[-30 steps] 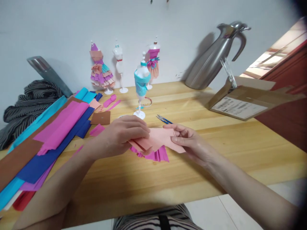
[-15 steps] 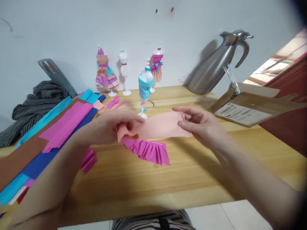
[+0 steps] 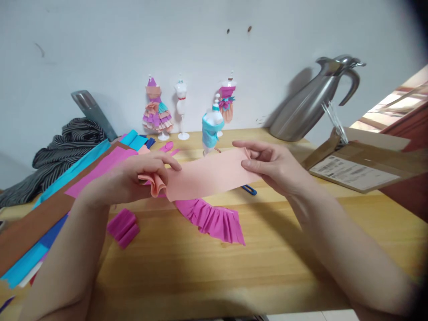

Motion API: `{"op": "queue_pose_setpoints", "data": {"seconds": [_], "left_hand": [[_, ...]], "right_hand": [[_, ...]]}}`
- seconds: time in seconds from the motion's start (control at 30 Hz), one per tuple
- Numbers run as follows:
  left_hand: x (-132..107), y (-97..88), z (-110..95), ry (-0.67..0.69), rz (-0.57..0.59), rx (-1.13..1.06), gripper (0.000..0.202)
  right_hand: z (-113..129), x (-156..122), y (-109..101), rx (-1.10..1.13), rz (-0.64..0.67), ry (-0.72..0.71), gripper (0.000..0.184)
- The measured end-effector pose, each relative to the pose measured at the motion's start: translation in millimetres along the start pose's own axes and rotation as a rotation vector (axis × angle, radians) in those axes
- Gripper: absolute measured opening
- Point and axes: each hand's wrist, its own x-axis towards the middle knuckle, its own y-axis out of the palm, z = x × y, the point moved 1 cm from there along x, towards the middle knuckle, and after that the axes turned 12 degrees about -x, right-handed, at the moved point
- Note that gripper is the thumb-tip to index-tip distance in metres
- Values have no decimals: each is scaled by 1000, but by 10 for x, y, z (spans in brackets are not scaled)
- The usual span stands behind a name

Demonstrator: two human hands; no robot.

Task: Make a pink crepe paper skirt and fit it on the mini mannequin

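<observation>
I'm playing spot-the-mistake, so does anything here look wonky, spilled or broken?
Nothing looks spilled or broken. The steel jug leans right and the grey bottle leans left, perhaps just the wide camera bending the view. Two dark spots mark the wall.

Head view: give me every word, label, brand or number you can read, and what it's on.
No text is readable.
White label on the cardboard box: printed lines and barcodes, too small and blurred to read.
Faint marks on the wall, left of the steel jug: cannot tell if they are writing.
Peach strip: no lettering visible.
</observation>
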Motion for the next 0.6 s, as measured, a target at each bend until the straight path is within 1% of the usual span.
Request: {"op": "queue_pose_setpoints", "data": {"seconds": [0.1, 0.23, 0.33, 0.43, 0.53, 0.6], "left_hand": [[-93, -32, 158, -83, 34, 17, 14], [-137, -45, 313, -116, 0, 64, 24], [-154, -57, 388, -178, -56, 65, 21], [-169, -77, 435, -219, -109, 18, 19], [-157, -89, 438, -231, -130, -36, 14], [-137, -86, 419, -262, -187, -72, 9]], "right_hand": [[-106, 28, -44, -37, 46, 33, 54], [-191, 69, -136, -90, 70, 87, 54], [-207, 99, -214, -124, 65, 109, 51], [-215, 126, -283, -152, 47, 84, 43], [-232, 146, -328, -174, 13, 62, 37], [-241, 153, -341, -172, -14, 59, 36]]}}
